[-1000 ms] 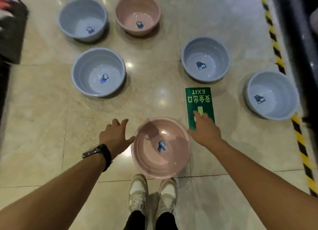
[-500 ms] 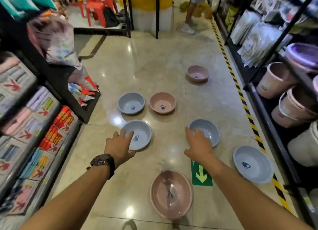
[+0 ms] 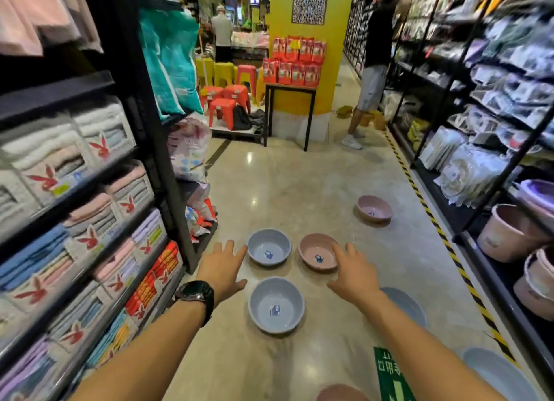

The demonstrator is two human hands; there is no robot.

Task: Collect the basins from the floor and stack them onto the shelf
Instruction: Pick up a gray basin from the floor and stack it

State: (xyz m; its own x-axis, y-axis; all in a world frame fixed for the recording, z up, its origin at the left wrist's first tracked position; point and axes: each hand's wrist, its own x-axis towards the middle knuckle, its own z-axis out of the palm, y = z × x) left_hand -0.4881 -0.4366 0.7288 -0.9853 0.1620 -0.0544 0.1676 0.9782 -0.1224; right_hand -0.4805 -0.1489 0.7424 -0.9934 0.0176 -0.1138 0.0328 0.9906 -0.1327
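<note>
Several plastic basins lie on the shop floor. A blue basin (image 3: pixel 276 304) sits between my outstretched arms. Beyond it stand another blue basin (image 3: pixel 269 246) and a pink basin (image 3: pixel 318 251). A second pink basin (image 3: pixel 374 208) lies farther off to the right. My right arm partly hides a blue basin (image 3: pixel 409 304); another blue basin (image 3: pixel 497 370) and the rim of a pink basin (image 3: pixel 341 393) show at the bottom. My left hand (image 3: pixel 223 268), with a black watch on its wrist, and my right hand (image 3: pixel 352 273) hover in the air with fingers spread, holding nothing.
Black shelves (image 3: pixel 156 149) of packed towels line the left. The right shelf (image 3: pixel 479 220) holds pink buckets (image 3: pixel 506 232) and packaged goods behind a yellow-black floor stripe (image 3: pixel 431 217). A person (image 3: pixel 371 71) stands by a yellow pillar (image 3: pixel 305 56) ahead, near red stools (image 3: pixel 227 107). A green exit sticker (image 3: pixel 392 373) marks the floor.
The view has risen from looking down at the pink basin by my feet to looking along the aisle. Both hands have lifted away from that basin and stay empty.
</note>
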